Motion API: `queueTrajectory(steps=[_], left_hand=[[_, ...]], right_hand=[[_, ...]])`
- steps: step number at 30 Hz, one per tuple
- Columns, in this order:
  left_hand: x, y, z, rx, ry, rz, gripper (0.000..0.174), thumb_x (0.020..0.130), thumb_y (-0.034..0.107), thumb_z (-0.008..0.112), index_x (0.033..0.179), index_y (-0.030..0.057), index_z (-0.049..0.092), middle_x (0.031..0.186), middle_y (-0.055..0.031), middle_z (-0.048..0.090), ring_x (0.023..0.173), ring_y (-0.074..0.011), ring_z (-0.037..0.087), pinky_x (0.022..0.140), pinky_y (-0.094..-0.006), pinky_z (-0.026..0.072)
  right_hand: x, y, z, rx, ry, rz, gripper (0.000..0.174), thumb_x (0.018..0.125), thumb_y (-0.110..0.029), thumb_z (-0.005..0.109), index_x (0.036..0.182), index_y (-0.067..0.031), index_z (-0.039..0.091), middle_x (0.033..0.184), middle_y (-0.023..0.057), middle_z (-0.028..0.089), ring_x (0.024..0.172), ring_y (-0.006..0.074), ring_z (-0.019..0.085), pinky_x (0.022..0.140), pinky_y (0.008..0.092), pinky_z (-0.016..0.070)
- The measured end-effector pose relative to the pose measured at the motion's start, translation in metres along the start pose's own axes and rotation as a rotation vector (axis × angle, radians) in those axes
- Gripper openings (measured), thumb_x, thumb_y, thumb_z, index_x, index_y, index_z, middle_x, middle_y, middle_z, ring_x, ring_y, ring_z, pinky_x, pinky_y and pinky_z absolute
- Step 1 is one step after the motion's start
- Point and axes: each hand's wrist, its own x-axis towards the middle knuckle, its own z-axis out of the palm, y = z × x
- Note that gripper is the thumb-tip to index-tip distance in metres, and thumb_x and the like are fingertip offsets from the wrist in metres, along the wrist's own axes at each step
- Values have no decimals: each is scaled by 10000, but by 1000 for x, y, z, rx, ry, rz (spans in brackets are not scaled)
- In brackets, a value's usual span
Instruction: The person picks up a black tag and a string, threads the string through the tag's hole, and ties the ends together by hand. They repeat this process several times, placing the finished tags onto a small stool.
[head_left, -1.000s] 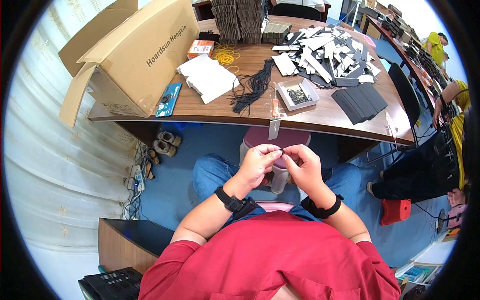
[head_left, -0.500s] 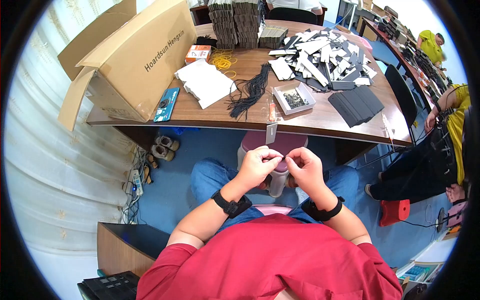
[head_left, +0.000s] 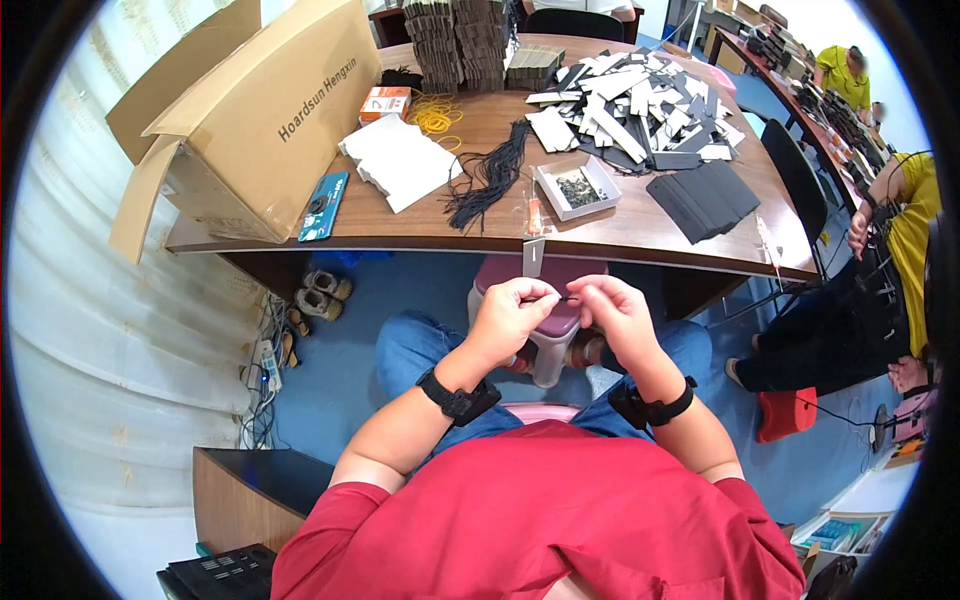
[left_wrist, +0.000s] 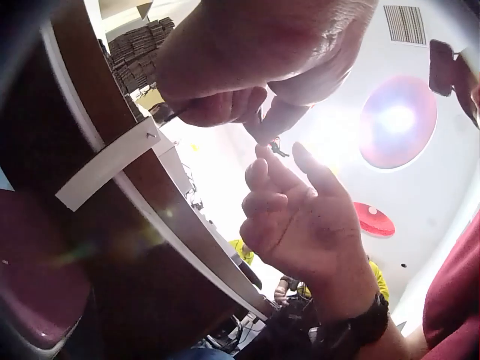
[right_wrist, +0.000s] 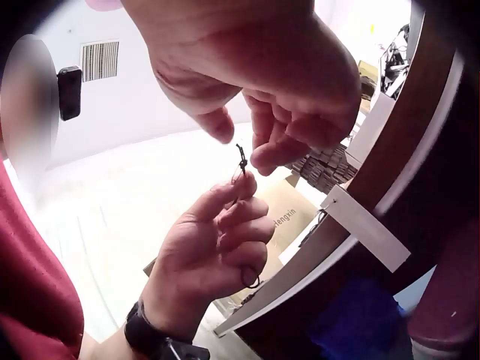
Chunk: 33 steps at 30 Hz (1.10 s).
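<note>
The left hand (head_left: 507,322) pinches a thin black cord (right_wrist: 243,171) between thumb and forefinger, and a small dark knot or clasp (right_wrist: 242,160) sticks up from its fingertips. A loop of cord hangs by its lower fingers in the right wrist view. Thumb and fingers of the right hand (head_left: 620,322) stand apart on either side of the dark piece, without visibly gripping it. Beyond the hands, a narrow pale tag (head_left: 533,258) with a small hole hangs at the table's front edge; whether the held cord joins it, I cannot tell.
On the table (head_left: 400,228) are a shallow white box (head_left: 577,188) of small parts, a black cord bundle (head_left: 492,178), dark cards (head_left: 703,200), heaped black and white strips (head_left: 640,110) and a large carton (head_left: 285,120). A pink stool (head_left: 560,318) stands below the hands.
The right hand's fingertips have drawn slightly away from the left's, and its fingers have spread. The left hand keeps its pinch. The head view has shifted a little.
</note>
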Motion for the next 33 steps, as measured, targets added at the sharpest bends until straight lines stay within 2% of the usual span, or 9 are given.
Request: queueTrajectory(steps=[3,7,8,12,14,17,18,22,33], left_hand=[[2,2,3,34,5,51,99,863,70,626,920,-6,654,846,-13,645,761,-54,560,689,-208,459],[2,-4,3,141,46,148,87,864,70,623,903,-3,649,835,-10,604,738,-54,539,659,-211,448],[1,-5,3,166,48,160,86,856,67,629,903,-3,646,831,-21,601,717,-60,532,640,-216,443],[-2,9,4,337,53,231,92,861,72,623,895,-11,646,799,-10,551,688,-52,495,623,-195,412],[-2,11,6,269,98,267,93,861,73,622,891,-12,644,787,-8,540,675,-51,476,610,-193,397],[-3,11,2,223,105,265,86,863,68,622,889,-11,641,787,-1,537,679,-47,468,609,-191,392],[-2,12,2,209,105,262,83,863,67,621,888,-10,641,790,0,538,680,-47,468,611,-191,392],[0,13,5,168,95,274,56,854,52,622,880,3,632,786,-10,534,659,-55,455,585,-200,381],[1,11,3,295,105,318,85,851,82,633,845,-2,638,732,-20,530,675,-94,490,612,-238,401]], right_hand=[[1,-3,8,-147,23,-27,136,852,-76,646,968,-5,635,839,16,643,729,44,558,642,208,459],[1,-16,17,-733,139,-407,90,759,-42,693,832,-34,643,741,67,631,627,152,611,562,262,480],[2,-18,17,-812,140,-479,100,717,-30,703,788,-41,634,721,93,613,617,211,618,539,290,485],[9,-19,14,-886,162,-606,115,713,-23,704,800,-45,633,734,90,619,621,209,621,545,293,489],[2,-18,15,-807,164,-574,120,723,-22,703,822,-45,639,743,90,622,616,194,617,546,288,489],[3,-16,0,-108,226,-109,110,868,-86,617,929,-4,659,793,42,644,612,67,548,563,218,457],[6,-14,-7,-30,234,-65,144,895,-108,588,946,5,659,809,32,647,611,47,522,572,198,444],[1,-16,-3,-270,120,-81,132,878,-108,622,932,6,657,792,24,653,673,38,549,593,194,448],[-2,-1,2,-112,103,26,96,868,-103,636,851,-9,623,720,1,614,624,44,530,551,192,427]])
